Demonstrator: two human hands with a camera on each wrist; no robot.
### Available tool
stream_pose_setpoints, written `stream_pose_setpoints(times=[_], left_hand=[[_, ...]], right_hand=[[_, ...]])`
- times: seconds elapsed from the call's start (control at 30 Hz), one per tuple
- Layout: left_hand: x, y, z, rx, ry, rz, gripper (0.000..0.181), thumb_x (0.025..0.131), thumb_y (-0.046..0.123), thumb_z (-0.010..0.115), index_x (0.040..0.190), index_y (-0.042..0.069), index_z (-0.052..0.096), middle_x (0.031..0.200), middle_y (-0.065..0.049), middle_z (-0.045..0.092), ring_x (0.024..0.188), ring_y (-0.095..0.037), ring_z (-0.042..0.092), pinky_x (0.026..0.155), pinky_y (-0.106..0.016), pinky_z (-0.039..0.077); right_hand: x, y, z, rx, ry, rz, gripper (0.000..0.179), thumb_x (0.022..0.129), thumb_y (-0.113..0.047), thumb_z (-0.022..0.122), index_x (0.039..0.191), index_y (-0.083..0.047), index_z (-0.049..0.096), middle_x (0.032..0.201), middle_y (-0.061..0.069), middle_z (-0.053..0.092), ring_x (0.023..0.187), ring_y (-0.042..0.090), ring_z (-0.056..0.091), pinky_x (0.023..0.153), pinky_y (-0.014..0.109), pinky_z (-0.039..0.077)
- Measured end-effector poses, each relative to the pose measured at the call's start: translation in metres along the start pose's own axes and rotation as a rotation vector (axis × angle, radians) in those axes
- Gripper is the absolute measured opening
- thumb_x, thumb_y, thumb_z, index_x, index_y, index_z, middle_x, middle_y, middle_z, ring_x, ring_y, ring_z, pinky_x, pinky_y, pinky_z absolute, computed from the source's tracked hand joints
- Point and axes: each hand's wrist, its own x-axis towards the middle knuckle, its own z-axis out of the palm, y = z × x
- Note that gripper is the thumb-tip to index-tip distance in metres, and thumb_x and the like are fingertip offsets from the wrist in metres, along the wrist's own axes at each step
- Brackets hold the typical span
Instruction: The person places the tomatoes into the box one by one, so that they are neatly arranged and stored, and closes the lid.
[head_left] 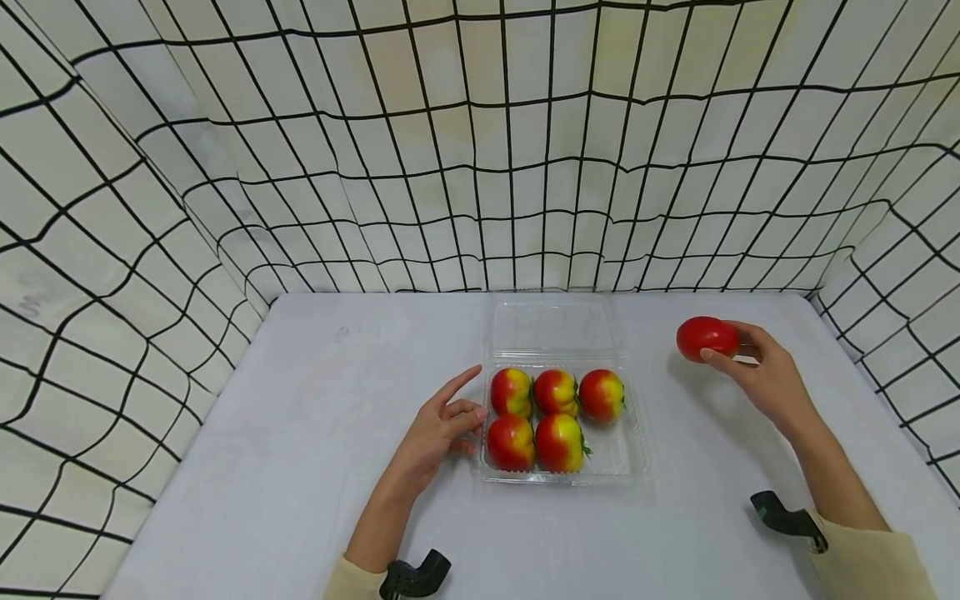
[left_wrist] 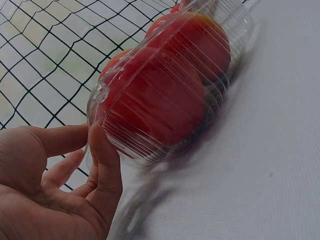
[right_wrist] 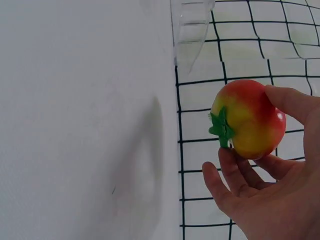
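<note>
My right hand (head_left: 765,379) holds a glossy red-and-yellow tomato (right_wrist: 250,117) between thumb and fingertips, to the right of the container. A green star-shaped stem end shows on it in the right wrist view. On the table a clear plastic container (head_left: 617,454) lies with its lid folded back. Several more tomatoes (head_left: 558,442) sit inside in two rows, and the front right spot is bare. At the container's left edge is my left hand (head_left: 431,442). Its thumb and a fingertip pinch the rim in the left wrist view, while one finger points forward in the head view.
The clear lid (head_left: 555,329) lies at the back of the container, near the far table edge. Black netting (head_left: 510,167) over pale walls encloses the back and both sides of the white table (head_left: 300,467). Black mounts (head_left: 416,575) sit by both wrists.
</note>
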Motion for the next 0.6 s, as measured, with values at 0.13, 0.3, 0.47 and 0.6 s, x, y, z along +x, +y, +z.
stream_pose_setpoints(times=[0.13,0.3,0.47,0.6], left_hand=[[0.001,0.000,0.000,-0.001,0.003,-0.003,0.062,0.100,0.017,0.069,0.155,0.034,0.047,0.097,-0.002,0.066,0.084,-0.016,0.062,0.067,-0.024,0.059],[0.002,-0.001,0.001,-0.007,0.004,-0.009,0.062,0.100,0.016,0.069,0.155,0.034,0.047,0.096,-0.001,0.066,0.085,-0.017,0.061,0.067,-0.025,0.059],[0.001,0.000,0.001,-0.004,-0.001,-0.004,0.063,0.100,0.017,0.069,0.156,0.032,0.046,0.095,0.000,0.065,0.085,-0.016,0.061,0.067,-0.024,0.059],[0.000,0.001,0.000,-0.004,0.000,-0.003,0.063,0.100,0.016,0.069,0.156,0.032,0.046,0.096,-0.001,0.066,0.085,-0.016,0.061,0.067,-0.024,0.059]], right_hand=[[-0.005,-0.007,0.001,0.016,0.015,-0.042,0.075,0.098,-0.038,0.070,0.156,-0.002,0.040,0.145,0.028,0.052,0.115,0.013,0.050,0.074,0.000,0.044],[-0.012,-0.015,0.004,0.026,0.022,-0.080,0.072,0.097,-0.035,0.073,0.153,-0.003,0.043,0.144,0.026,0.053,0.109,0.000,0.045,0.077,-0.003,0.043],[-0.017,-0.022,0.009,0.031,0.004,-0.075,0.070,0.096,-0.034,0.075,0.150,-0.002,0.043,0.145,0.025,0.053,0.119,0.015,0.048,0.077,-0.002,0.044],[-0.021,-0.027,0.012,0.086,-0.034,-0.060,0.071,0.096,-0.028,0.076,0.149,-0.001,0.038,0.148,0.026,0.049,0.129,0.039,0.051,0.076,0.002,0.048]])
